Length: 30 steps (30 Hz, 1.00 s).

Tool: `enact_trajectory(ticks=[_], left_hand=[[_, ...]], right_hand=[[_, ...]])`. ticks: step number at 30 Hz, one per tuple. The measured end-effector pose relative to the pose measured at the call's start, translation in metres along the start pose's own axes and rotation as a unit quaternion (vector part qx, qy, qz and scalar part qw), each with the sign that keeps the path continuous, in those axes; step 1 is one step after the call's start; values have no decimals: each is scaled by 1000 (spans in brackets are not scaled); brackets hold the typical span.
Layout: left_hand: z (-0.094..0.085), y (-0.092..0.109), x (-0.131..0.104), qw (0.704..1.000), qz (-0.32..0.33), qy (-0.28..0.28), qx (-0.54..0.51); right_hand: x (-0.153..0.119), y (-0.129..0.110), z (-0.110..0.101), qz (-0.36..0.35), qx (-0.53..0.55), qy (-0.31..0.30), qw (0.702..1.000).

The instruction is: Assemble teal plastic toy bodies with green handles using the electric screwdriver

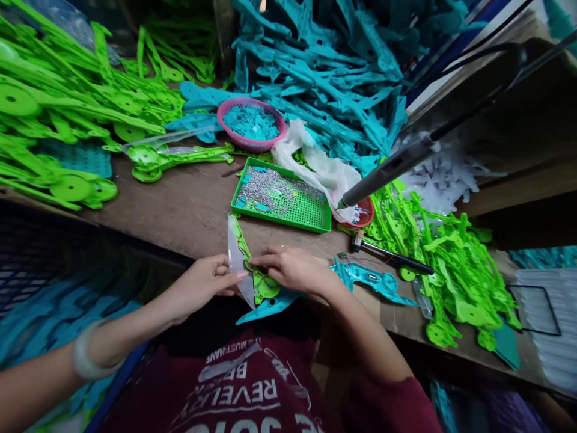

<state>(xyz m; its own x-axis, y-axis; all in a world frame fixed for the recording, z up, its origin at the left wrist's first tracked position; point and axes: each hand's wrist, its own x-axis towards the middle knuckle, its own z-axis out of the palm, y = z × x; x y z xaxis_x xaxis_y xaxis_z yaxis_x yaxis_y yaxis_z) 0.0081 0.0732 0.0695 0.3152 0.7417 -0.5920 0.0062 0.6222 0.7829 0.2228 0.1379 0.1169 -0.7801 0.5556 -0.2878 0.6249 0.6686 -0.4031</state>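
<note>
My left hand (210, 280) is closed on a translucent white plastic blade (237, 255), thumb on its face. Along the blade's right edge runs a bright green plastic half-shell (265, 287) with thin wiring on it. With fingers bent, my right hand (292, 267) presses its fingertips on the green shell; whether a small part is between them is hidden. Under the shell and my right hand, a blue plastic piece (265, 308) juts out at the table's front edge. A second blue shell (376, 281) lies right of my right wrist.
A green tray (322, 227) of small screws stands ahead, with a pink basket (225, 133) of blue bits behind it. An electric screwdriver (387, 171) hangs at right above a red bowl (367, 218). A hammer (392, 255) lies nearby. Green parts (469, 294) pile up on both sides.
</note>
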Motion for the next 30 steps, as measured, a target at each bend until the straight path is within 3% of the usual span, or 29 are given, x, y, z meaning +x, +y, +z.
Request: enact_trajectory(ticks=[5,12,16,18,19,22,24,28,30], left_hand=[[0,6,2,999,-27,26,22],[4,3,5,998,-36,53,22],[-3,1,8,989,-37,46,134],[-12,7,12,954,-21,63,293],[-17,12,14,921,7,90,380],[-29,21,21,798,174,181,548],[-32,20,25,749,273,195,571],[-34,15,29,731,313,186,577],[-44,28,33,729,317,169,583]], right_hand=[[-6,-1,0,-11,-26,-1,1000],[-19,1,9,-95,-36,35,994],[-21,-8,18,-70,-90,17,993],[-20,-11,16,-68,-97,-3,993],[-20,-11,14,-71,-96,-10,993],[-17,-7,5,-71,-95,-12,993],[-14,-3,0,-70,-103,-12,992],[-15,0,-4,-81,-115,-13,990],[-18,2,-2,-77,-118,5,990]])
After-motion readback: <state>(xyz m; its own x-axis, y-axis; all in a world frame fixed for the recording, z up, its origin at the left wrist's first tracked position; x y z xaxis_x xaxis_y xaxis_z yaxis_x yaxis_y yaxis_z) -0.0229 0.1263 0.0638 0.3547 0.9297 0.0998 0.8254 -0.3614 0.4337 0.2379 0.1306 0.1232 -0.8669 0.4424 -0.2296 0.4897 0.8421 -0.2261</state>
